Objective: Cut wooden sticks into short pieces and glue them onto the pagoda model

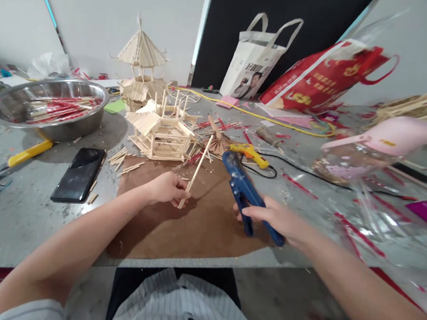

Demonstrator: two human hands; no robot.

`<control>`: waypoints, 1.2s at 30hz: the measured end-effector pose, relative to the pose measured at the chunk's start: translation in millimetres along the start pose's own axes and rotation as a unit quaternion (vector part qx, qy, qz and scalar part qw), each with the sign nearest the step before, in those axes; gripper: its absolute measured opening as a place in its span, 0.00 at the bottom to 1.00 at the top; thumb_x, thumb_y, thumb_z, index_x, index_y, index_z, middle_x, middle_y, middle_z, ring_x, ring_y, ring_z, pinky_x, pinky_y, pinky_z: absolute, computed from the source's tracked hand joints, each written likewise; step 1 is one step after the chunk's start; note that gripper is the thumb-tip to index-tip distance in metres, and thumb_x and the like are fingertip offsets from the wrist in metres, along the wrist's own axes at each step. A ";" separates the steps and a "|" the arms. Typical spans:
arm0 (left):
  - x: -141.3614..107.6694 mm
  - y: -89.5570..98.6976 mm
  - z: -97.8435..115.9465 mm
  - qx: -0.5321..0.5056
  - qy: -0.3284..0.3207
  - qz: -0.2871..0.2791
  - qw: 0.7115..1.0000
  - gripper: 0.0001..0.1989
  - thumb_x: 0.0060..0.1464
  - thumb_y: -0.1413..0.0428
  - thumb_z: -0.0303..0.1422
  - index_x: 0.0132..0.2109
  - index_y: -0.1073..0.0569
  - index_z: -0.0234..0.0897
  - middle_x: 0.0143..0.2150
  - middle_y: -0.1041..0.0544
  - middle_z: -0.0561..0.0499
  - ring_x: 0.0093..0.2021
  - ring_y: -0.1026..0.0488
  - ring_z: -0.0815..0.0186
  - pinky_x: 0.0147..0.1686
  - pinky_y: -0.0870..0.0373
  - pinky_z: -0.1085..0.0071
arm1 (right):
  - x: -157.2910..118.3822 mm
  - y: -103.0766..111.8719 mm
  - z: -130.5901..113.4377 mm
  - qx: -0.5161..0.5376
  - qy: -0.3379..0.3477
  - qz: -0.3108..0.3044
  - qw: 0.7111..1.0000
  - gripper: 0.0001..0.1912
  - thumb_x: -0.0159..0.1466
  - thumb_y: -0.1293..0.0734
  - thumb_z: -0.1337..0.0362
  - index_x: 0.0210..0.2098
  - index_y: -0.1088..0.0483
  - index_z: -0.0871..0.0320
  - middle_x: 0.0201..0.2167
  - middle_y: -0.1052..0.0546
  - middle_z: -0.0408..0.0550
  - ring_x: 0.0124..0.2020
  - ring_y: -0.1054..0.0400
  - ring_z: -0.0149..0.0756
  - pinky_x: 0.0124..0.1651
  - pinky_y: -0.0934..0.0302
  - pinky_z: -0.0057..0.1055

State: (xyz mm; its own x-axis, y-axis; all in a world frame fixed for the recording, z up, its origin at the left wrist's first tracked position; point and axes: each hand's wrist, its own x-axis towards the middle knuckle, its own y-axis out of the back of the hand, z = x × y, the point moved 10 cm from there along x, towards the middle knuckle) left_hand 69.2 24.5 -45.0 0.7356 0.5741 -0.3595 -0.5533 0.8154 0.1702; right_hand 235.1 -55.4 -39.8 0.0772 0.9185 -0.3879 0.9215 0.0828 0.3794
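Note:
My left hand (pixel 171 189) pinches the lower end of a thin wooden chopstick (pixel 201 160), which slants up and away to the right. A blue hand cutter (pixel 244 190) is in my right hand (pixel 270 217), its head pointing away from me and apart from the chopstick. Both hands are over a brown sheet (pixel 176 237). Beyond it stands a stick-built model base (pixel 168 140) with upright posts. Behind that is a pavilion model with a pointed roof (pixel 141 50). Short cut sticks (pixel 131 168) lie left of the chopstick.
On the left are a steel bowl (pixel 92 120) of red-wrapped chopsticks, a yellow-handled tool (pixel 31 153) and a black phone (pixel 78 174). A yellow glue gun (pixel 250 154) with a black cord lies ahead. Bags (pixel 245 65) stand behind; a pink-lidded jar (pixel 369 150) and plastic wrappers are right.

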 end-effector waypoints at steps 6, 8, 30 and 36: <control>-3.3 0.1 -2.8 0.023 0.037 0.003 0.999 0.06 0.42 0.45 0.29 0.24 0.29 0.27 0.18 0.29 0.52 0.19 0.31 0.72 0.22 0.32 0.76 | -14.8 -12.5 -5.5 -0.223 -0.007 -0.080 0.971 0.08 0.49 0.40 0.64 0.29 0.39 0.58 0.25 0.32 0.43 0.26 0.38 0.31 0.28 0.45 0.27; -4.1 -3.4 -4.7 0.034 0.043 -0.017 0.998 0.08 0.42 0.45 0.30 0.26 0.28 0.27 0.19 0.28 0.50 0.20 0.31 0.72 0.22 0.32 0.76 | -15.6 -22.6 -10.4 -0.254 -0.003 -0.119 0.960 0.06 0.49 0.39 0.64 0.27 0.39 0.58 0.24 0.33 0.42 0.25 0.40 0.31 0.27 0.47 0.26; -1.6 -21.1 -25.5 0.055 0.099 -0.104 0.988 0.07 0.40 0.45 0.30 0.25 0.29 0.28 0.20 0.28 0.49 0.19 0.31 0.71 0.20 0.33 0.76 | -20.3 -72.8 -5.0 -0.103 -0.146 -0.252 0.951 0.07 0.45 0.38 0.64 0.25 0.40 0.58 0.17 0.33 0.41 0.19 0.39 0.28 0.20 0.47 0.23; -3.6 -22.0 -23.7 0.069 0.103 -0.111 0.986 0.06 0.41 0.46 0.29 0.24 0.29 0.28 0.19 0.28 0.50 0.19 0.31 0.71 0.20 0.34 0.77 | -18.5 -72.5 -1.8 -0.110 -0.146 -0.258 0.949 0.06 0.45 0.38 0.66 0.24 0.40 0.59 0.17 0.33 0.41 0.19 0.39 0.28 0.19 0.47 0.22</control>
State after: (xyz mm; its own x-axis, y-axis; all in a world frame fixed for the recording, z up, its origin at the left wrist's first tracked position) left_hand 69.6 2.8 -69.2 0.7300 0.3651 -0.5777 -0.3186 0.9297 0.1850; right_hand 166.2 -77.7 -58.7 -0.2299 0.5899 -0.7740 0.7664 0.5999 0.2297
